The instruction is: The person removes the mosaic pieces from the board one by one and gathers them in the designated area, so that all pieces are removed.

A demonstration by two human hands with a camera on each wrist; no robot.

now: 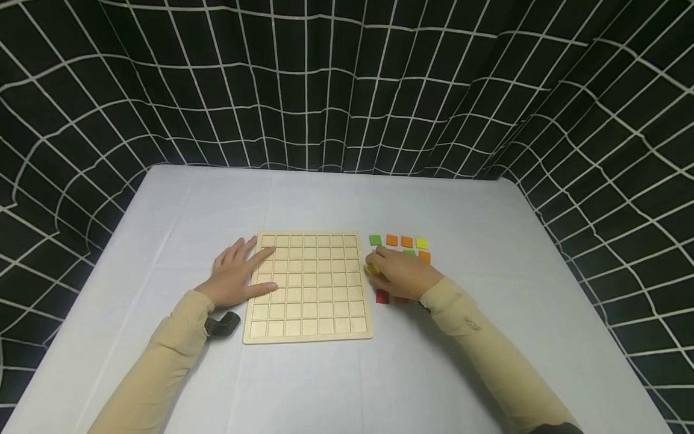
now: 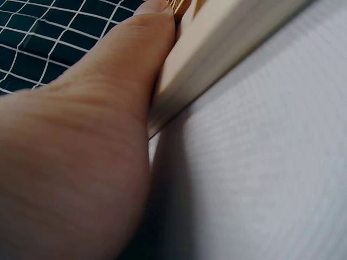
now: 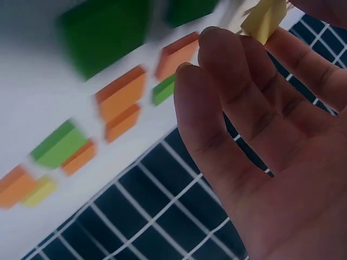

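A square wooden grid board [image 1: 309,287] with raised dividers lies flat on the table. My left hand [image 1: 233,280] rests on its left edge, fingers spread and straight, with the thumb and index finger reaching over the cells. In the left wrist view, the thumb side of the hand [image 2: 92,124] lies against the board's thick side [image 2: 211,54]. Just off the board's right edge, my right hand [image 1: 403,272] pinches a small yellow tile [image 1: 372,269]. That yellow tile [image 3: 264,20] shows between thumb and fingertips in the right wrist view. Its other fingers are loosely bent.
Several coloured tiles lie right of the board, among them a green tile [image 1: 375,240], an orange tile [image 1: 391,240], a yellow tile [image 1: 422,243] and a red tile [image 1: 382,296]. My right hand hides part of them. A dark gridded curtain [image 1: 303,84] surrounds the white-covered table [image 1: 303,202].
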